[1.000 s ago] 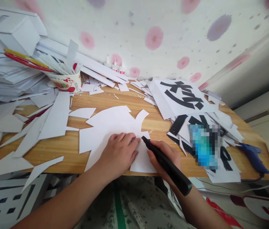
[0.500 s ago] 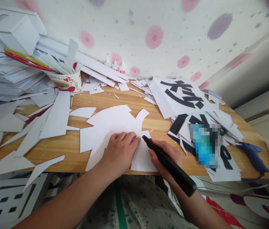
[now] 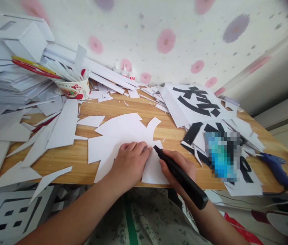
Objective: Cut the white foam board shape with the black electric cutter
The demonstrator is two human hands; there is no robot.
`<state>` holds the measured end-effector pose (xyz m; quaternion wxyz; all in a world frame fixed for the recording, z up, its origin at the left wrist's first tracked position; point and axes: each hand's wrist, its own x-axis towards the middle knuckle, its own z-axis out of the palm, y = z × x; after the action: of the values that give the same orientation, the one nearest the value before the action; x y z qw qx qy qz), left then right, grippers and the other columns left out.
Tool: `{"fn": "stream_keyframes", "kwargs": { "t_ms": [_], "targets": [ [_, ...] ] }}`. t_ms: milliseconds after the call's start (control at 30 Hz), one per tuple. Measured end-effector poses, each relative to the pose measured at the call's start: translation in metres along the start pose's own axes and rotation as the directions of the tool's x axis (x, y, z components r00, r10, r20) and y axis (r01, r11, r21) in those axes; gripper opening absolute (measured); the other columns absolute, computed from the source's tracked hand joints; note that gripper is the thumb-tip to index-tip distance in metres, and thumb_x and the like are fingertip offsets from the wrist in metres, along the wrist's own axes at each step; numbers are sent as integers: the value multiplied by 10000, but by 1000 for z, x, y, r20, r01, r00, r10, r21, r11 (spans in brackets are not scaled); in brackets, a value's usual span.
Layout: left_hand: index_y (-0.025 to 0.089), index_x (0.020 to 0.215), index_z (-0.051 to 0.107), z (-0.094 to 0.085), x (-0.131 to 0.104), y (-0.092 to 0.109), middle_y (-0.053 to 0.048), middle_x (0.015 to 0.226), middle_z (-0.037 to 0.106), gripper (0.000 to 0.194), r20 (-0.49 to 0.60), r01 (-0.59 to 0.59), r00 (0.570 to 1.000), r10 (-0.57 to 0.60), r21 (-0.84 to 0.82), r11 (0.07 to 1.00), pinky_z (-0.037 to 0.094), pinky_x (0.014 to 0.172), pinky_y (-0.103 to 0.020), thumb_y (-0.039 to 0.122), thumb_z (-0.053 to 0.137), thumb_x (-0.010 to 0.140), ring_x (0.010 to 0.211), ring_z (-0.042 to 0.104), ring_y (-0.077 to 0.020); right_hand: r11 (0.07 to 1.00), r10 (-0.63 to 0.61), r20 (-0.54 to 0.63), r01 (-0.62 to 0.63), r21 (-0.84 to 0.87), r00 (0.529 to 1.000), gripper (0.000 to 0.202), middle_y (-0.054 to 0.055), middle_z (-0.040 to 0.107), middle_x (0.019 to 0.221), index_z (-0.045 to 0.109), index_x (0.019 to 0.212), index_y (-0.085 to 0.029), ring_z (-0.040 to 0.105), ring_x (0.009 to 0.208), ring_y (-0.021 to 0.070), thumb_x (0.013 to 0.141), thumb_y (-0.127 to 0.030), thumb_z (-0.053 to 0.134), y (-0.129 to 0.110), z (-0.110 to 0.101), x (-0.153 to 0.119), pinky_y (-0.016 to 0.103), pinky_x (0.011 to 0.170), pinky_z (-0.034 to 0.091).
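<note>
A cut white sheet with a jagged outline lies on the wooden table in front of me. My left hand rests on it, fingers bent, with thumb and forefinger pinched at something small and grey that I cannot make out. My right hand is wrapped round a black knife-like tool. The tool's tip is at the sheet's right part, just right of my left fingertips. Any blade is too small to see.
White offcuts cover the left side. A paper cup of strips stands behind them. At the right lie sheets with black characters, a pixelated object and a blue glue gun. Small bottles stand by the wall.
The whole view has shifted slightly, so the table's things appear a little further right. Both hands keep nearly the same place on the sheet, and the tool's rear end has swung slightly left.
</note>
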<state>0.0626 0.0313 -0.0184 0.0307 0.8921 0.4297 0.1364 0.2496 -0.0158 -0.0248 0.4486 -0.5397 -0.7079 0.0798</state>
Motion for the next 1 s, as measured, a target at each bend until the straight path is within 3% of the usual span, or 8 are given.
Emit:
{"fn": "stream_keyframes", "kwargs": {
  "t_ms": [633,1000],
  "targets": [
    [258,1239,552,-3,2,0,-25,1252,606,297,14,1,1000,-1,-21,1000,392,883,-436,227,452,962,1085,535,-230,1000,-14,25,14,1,1000,256,23,705,907,611,1093,-231,689,772,156,845,-178,639,0,0,-1,263,717,557],
    [244,1228,562,-6,4,5,-27,1235,611,326,34,24,999,-24,5,1000,405,875,-450,205,498,910,1075,531,-254,989,-115,45,119,-93,992,210,30,685,792,598,1041,-188,660,672,155,833,-177,625,-4,-3,2,261,633,529]
  ]
}}
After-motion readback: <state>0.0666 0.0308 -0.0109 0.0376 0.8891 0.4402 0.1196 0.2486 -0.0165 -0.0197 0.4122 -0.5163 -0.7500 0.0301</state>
